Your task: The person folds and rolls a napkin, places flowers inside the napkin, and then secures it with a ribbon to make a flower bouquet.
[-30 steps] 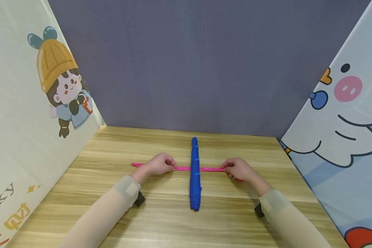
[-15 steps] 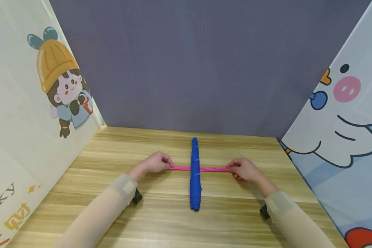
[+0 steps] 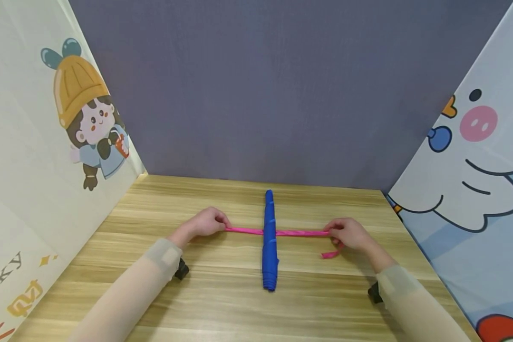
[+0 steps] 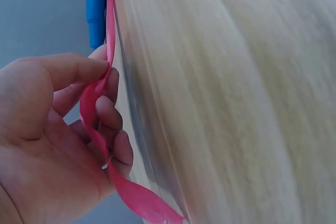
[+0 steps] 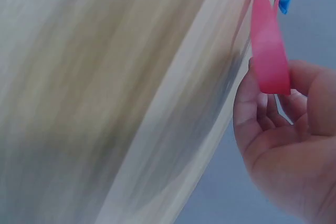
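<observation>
A long blue rolled bundle point(image 3: 269, 251), with spiral seams and a narrow far end, lies lengthwise on the table in the head view. Crossing beneath its middle is a pink ribbon point(image 3: 301, 233), stretched nearly straight between both hands. Left of the bundle, my left hand point(image 3: 205, 222) pinches the ribbon between thumb and forefinger; in the left wrist view the ribbon's tail point(image 4: 139, 200) runs past the curled fingers. My right hand point(image 3: 348, 232) pinches it on the other side. A loose end point(image 3: 331, 254) hangs down there, and in the right wrist view the ribbon point(image 5: 269, 51) loops over the fingertips.
The wood-grain table point(image 3: 222, 294) meets a dark grey-purple panel point(image 3: 265, 95) at the back. Printed cartoon panels stand at the left point(image 3: 21, 142) and right point(image 3: 496, 199). A small black device point(image 3: 181, 269) sits at the left wrist.
Both hands have slid outward along the ribbon, left hand leftward and right hand rightward, so more ribbon shows between them. A loose end now shows below the right hand. The blue bundle stays put.
</observation>
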Available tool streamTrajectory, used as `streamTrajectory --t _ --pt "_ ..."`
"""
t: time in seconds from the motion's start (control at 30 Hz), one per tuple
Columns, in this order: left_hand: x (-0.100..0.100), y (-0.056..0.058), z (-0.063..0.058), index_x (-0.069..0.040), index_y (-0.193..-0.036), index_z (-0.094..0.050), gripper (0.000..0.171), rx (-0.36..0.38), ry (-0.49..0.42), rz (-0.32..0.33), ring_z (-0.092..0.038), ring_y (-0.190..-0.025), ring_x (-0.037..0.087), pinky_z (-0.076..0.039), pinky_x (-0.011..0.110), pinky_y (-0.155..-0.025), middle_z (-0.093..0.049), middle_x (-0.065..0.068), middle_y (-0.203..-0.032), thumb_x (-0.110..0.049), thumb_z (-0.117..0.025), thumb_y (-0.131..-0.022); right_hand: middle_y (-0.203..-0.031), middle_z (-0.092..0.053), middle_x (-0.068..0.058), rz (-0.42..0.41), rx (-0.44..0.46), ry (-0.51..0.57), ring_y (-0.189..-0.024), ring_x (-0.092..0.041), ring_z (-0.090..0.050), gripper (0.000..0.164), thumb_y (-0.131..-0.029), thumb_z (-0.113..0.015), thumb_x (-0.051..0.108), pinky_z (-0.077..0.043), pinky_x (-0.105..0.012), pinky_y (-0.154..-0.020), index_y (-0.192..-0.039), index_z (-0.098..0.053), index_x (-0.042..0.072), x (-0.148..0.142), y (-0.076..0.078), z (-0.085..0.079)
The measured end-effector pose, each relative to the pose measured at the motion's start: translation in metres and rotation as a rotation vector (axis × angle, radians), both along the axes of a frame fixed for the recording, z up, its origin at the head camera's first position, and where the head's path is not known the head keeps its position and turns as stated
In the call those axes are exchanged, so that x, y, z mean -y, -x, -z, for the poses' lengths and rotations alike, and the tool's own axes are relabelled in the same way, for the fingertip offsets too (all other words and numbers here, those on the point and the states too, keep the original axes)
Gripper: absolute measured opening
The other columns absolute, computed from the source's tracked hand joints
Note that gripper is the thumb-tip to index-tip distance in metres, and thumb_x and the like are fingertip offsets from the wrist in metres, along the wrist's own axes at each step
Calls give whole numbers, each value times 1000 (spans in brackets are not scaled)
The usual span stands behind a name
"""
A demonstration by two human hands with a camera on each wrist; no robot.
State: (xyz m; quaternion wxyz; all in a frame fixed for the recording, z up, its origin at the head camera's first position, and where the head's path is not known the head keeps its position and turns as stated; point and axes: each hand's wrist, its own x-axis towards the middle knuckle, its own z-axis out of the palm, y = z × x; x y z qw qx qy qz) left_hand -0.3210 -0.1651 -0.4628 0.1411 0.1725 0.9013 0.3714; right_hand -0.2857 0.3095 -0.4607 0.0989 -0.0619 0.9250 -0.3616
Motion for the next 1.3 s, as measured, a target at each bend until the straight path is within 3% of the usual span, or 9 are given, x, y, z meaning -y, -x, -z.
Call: streamTrajectory --t 0.53,0.73,0.87,1.1,1.3 --pt "14 0 -4 -6 -105 -84 16 -45 -10 -34 -56 -80 14 -47 29 -75 -79 5 -97 -6 -68 -103 -88 -73 -10 -17 19 64 -78 -18 -66 26 -111 -62 13 -57 -32 -64 -127 -75 -2 -22 0 0" --pt "19 0 -8 -1 -116 -80 19 -88 -11 -3 -61 -87 15 -51 30 -78 -75 9 -100 -4 -71 -100 -91 -72 -14 -97 48 99 -77 -20 -65 31 -110 -62 13 -57 -33 -65 -133 -70 -6 -20 -2 -12" --pt "23 0 -9 -3 -113 -82 16 -103 23 -13 -63 -87 14 -52 30 -79 -79 8 -102 -10 -73 -103 -91 -71 -14 -140 69 64 -73 -19 -61 30 -110 -67 17 -55 -33 -65 -130 -73 -3 -20 -2 -18" --pt "31 -1 -12 -7 -104 -82 14 -72 20 -42 -56 -72 12 -49 29 -70 -75 7 -88 -19 -74 -105 -76 -67 -8 -166 31 -12 -62 -13 -55 25 -108 -71 25 -45 -27 -57 -113 -79 2 -27 0 -20" --pt "37 -1 -17 -3 -108 -80 15 -53 -38 -49 -53 -62 9 -46 27 -62 -70 9 -80 -16 -74 -105 -77 -68 -8 -167 45 18 -61 -16 -59 26 -110 -68 23 -51 -32 -60 -117 -77 1 -32 0 -27"
